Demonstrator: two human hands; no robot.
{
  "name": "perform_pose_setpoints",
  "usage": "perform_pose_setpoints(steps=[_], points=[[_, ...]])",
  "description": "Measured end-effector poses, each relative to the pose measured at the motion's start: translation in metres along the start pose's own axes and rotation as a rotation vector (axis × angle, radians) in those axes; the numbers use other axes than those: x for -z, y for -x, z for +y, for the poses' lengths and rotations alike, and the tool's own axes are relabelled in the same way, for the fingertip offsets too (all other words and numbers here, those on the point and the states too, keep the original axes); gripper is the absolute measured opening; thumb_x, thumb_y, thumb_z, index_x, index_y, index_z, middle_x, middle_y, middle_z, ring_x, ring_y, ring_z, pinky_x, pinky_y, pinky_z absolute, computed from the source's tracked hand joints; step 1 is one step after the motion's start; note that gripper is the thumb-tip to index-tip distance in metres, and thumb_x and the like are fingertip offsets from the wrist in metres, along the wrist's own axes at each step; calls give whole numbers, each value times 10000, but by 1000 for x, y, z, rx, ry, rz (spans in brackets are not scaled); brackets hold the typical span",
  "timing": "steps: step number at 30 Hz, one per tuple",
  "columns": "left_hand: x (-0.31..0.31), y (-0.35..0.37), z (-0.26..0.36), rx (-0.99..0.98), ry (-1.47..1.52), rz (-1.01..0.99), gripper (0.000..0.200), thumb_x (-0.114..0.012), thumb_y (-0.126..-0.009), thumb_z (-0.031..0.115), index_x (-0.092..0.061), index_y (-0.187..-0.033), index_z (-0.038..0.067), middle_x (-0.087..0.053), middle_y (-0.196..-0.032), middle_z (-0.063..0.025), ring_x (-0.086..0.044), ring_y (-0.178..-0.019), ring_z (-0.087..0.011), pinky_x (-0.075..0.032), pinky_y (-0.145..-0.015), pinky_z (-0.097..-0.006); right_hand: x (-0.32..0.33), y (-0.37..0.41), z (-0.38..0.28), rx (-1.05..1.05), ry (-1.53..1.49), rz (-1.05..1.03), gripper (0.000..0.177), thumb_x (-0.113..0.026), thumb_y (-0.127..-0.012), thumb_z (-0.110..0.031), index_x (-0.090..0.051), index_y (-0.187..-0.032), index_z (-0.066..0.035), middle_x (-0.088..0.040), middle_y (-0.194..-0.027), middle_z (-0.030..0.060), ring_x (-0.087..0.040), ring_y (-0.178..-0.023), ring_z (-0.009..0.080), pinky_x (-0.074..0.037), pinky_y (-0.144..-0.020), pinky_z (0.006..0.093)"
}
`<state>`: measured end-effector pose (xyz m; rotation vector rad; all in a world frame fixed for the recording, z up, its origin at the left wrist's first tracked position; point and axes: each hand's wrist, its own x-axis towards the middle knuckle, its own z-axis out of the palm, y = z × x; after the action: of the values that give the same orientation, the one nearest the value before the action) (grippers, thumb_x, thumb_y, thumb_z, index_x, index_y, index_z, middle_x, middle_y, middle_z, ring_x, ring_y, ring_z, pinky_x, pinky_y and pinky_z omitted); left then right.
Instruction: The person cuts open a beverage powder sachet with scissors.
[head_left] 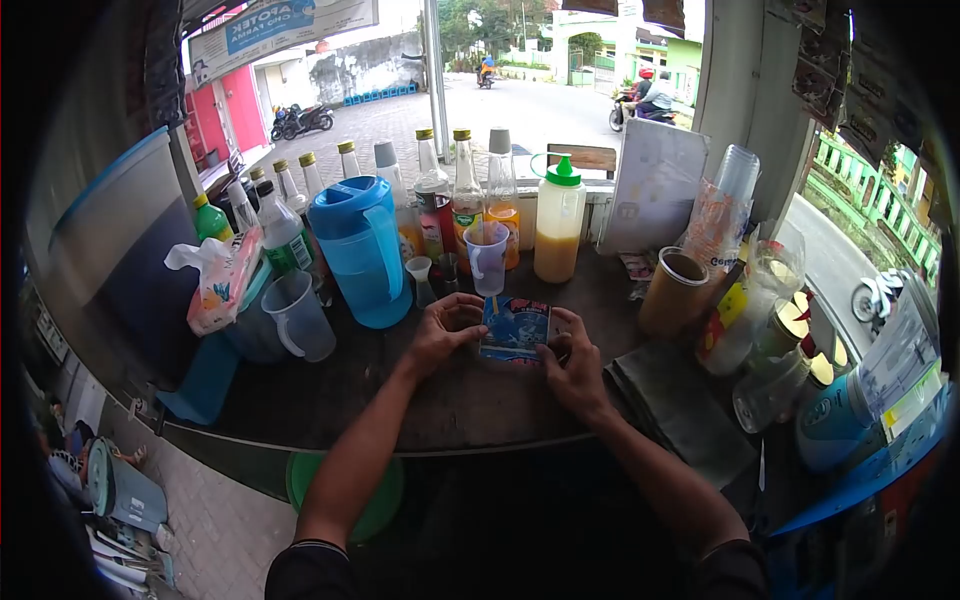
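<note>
A small blue printed packet (pixel 514 328) with red marks along its upper edge is held upright over the dark counter. My left hand (pixel 448 332) grips its left side, thumb on the front face. On the right side my right hand (pixel 573 358) pinches the lower corner between thumb and fingers. Just behind the packet stands a clear plastic cup (pixel 487 256) with a printed design. A small white measuring cup (pixel 420 280) is to the left of that cup. The blue lidded pitcher (pixel 362 250) stands farther left.
Syrup bottles (pixel 432 205) line the back edge. A squeeze bottle (pixel 558 225) with a green cap stands behind the right hand. Tissue pack (pixel 222 285) and clear jug (pixel 298 315) are left; a brown container (pixel 673 292), dark cloth (pixel 685 410) and jars are right.
</note>
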<state>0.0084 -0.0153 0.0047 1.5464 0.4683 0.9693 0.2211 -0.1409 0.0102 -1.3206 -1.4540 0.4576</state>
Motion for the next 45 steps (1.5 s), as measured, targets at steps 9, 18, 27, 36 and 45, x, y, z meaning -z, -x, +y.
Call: perform_pose_setpoints(steps=[9,18,27,36,45], points=[[-5,1,0,-36,-81,34,399,-758,-804,-25,-608,-1170,21,-680,-1040,-45,-649,-964,-103,-543,-849,-255,-1,0,-5,-14,25,17,488,-661,-877,-43,-452,-1318,-19,-707,-832,155,-669,-667,159,-518,-609,305],[-12,6,5,-32,-130,54,382,-760,-799,-33,-624,-1152,16,-675,-1012,-39,-640,-934,-89,-531,-820,-229,-2,1,-6,-40,-11,72,387,-640,-898,-37,-488,-1251,5,-699,-800,139,-658,-648,141,-508,-587,293],[-22,8,9,-61,-160,61,384,-742,-817,-32,-610,-1172,29,-633,-976,-12,-616,-939,-77,-539,-854,-242,-2,1,-6,30,-96,147,390,-657,-877,-12,-521,-1242,-35,-697,-915,129,-672,-699,149,-519,-577,296],[-25,7,2,-71,-178,131,309,-755,-821,-3,-635,-1101,49,-675,-968,-12,-644,-884,-61,-529,-775,-214,-2,2,-5,117,-13,134,468,-706,-841,-25,-503,-1262,-51,-673,-915,147,-686,-721,202,-547,-610,343],[-22,6,0,-82,-188,96,321,-716,-831,-55,-623,-1126,30,-669,-989,-19,-638,-962,-88,-522,-848,-231,-3,1,-4,83,30,87,307,-696,-863,-78,-573,-1139,-28,-676,-872,161,-697,-716,244,-544,-619,360]])
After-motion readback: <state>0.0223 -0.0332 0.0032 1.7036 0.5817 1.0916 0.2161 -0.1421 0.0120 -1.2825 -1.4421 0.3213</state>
